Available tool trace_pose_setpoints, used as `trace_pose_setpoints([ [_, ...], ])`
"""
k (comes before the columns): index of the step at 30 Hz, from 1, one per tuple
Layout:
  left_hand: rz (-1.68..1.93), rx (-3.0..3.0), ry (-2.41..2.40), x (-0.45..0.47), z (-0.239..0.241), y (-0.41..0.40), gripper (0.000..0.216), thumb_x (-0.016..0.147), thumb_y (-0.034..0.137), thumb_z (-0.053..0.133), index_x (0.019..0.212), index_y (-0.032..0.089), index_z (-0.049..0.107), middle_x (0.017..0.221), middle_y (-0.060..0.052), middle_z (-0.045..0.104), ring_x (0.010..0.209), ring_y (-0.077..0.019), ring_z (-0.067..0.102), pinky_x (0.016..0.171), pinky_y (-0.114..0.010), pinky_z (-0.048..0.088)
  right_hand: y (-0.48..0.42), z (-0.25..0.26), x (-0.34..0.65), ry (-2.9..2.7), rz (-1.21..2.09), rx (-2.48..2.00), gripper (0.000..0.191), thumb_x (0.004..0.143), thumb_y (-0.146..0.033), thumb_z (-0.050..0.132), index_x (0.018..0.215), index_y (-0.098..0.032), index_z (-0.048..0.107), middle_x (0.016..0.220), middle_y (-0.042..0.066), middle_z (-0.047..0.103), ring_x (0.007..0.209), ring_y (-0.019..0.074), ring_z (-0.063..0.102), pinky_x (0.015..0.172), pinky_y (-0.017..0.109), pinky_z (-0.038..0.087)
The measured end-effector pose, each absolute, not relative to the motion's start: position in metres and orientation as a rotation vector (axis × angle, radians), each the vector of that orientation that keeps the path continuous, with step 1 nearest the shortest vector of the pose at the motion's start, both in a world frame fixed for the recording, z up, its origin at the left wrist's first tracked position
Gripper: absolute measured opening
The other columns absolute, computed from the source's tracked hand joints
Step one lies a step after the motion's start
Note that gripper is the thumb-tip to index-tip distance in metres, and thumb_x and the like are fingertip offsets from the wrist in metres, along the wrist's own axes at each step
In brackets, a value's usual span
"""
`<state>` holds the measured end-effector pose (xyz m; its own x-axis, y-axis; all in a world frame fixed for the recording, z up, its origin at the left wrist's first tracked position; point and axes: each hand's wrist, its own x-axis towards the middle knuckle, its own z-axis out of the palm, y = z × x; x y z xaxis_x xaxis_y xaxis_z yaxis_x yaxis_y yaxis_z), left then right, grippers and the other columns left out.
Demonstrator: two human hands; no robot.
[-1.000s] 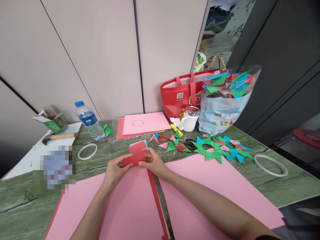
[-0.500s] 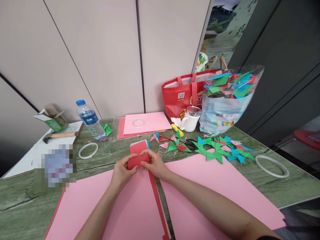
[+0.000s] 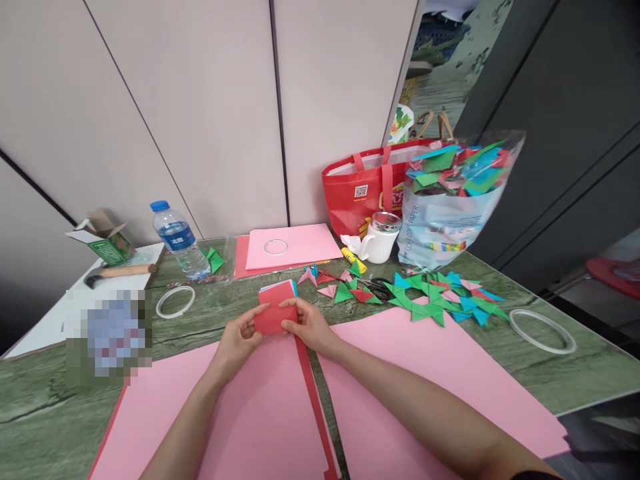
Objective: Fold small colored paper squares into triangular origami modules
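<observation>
**Both hands pinch the red paper just in front of the small stack**

I have my left hand (image 3: 239, 340) and my right hand (image 3: 309, 325) closed on one small red paper (image 3: 274, 318), fingers curled in narrow, thumbs on top. The left grips its left edge, the right its right edge, so the piece sits squarely between the two hands and neither is nearer than the other. Its long axis runs side to side, from one hand to the other, and it is held a little above the surface, tilted slightly up toward the far side.

I take the small stack of coloured squares (image 3: 278, 292) as my landmark. The red paper lies just on my side of that stack, its far edge overlapping the stack's near edge in my view; I cannot tell whether they touch. Nearer to me than the stack, under my wrists, lie large pink sheets (image 3: 260, 413), with a red sheet edge (image 3: 313, 393) showing between them.

Right of the stack there is a scatter of folded paper triangles (image 3: 430, 300) in green, blue and pink, with scissors (image 3: 379, 288) among them. Beyond and right of the stack stand a white mug (image 3: 377, 244), a clear bag of folded pieces (image 3: 450, 200) and a red tote bag (image 3: 363, 190). Left of the stack lies a white ring (image 3: 175, 302), and beyond that a water bottle (image 3: 179, 240)
</observation>
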<state>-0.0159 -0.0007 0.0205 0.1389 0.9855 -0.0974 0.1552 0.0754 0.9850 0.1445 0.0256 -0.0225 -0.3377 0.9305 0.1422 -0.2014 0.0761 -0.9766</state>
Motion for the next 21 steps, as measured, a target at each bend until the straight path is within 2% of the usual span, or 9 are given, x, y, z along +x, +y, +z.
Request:
trace_pose_setpoints([
  [5,1.024,1.240,1.023,-0.0174,0.0217,0.0001,0.070,0.066,0.018,0.054,0.131,0.016,0.028,0.108,-0.014,0.060,0.091,-0.0218,0.060,0.075,-0.033,0.047,0.0295,-0.0248,0.1454,-1.298,1.452,-0.789,0.032,0.066,-0.023,0.060,0.097,-0.020,0.050,0.070,-0.002,0.058,0.056,0.0104,0.055,0.060,0.026,0.047],
  [7,1.063,1.212,0.994,-0.0175,0.0230,0.0001,0.069,0.068,0.023,0.056,0.131,0.018,0.027,0.110,-0.015,0.059,0.089,-0.0215,0.060,0.073,-0.032,0.047,0.0310,-0.0263,0.1451,-1.263,1.440,-0.794,0.037,0.065,-0.022,0.061,0.098,-0.020,0.047,0.071,-0.002,0.058,0.056,0.0104,0.055,0.059,0.026,0.047],
  [11,1.106,1.172,1.117,-0.0178,0.0227,0.0004,0.057,0.070,0.035,0.058,0.122,0.015,0.043,0.098,-0.012,0.065,0.077,-0.0190,0.062,0.064,-0.028,0.048,0.0318,-0.0290,0.1441,-1.206,1.428,-0.824,0.039,0.062,-0.023,0.064,0.096,-0.020,0.045,0.070,-0.003,0.059,0.056,0.0113,0.057,0.058,0.027,0.049],
  [15,1.129,1.219,1.310,-0.0177,0.0168,0.0020,0.048,0.061,0.039,0.066,0.102,0.014,0.061,0.076,-0.006,0.069,0.065,-0.0162,0.061,0.057,-0.024,0.046,0.0292,-0.0276,0.1438,-1.227,1.434,-0.812,0.033,0.061,-0.025,0.066,0.088,-0.019,0.049,0.073,-0.001,0.061,0.061,0.0130,0.058,0.062,0.029,0.049],
  [18,1.155,1.171,1.334,-0.0166,0.0138,0.0026,0.040,0.058,0.039,0.069,0.089,0.014,0.066,0.070,-0.005,0.070,0.061,-0.0170,0.062,0.057,-0.025,0.047,0.0270,-0.0249,0.1440,-1.237,1.424,-0.808,0.026,0.060,-0.027,0.067,0.081,-0.017,0.053,0.072,0.000,0.060,0.064,0.0137,0.058,0.063,0.029,0.049],
  [21,1.164,1.130,1.319,-0.0155,0.0146,0.0021,0.038,0.056,0.038,0.070,0.085,0.013,0.066,0.068,-0.006,0.070,0.061,-0.0179,0.063,0.059,-0.027,0.048,0.0273,-0.0254,0.1441,-1.214,1.430,-0.805,0.021,0.063,-0.032,0.066,0.074,-0.016,0.056,0.069,-0.001,0.059,0.061,0.0128,0.057,0.062,0.028,0.050],
])
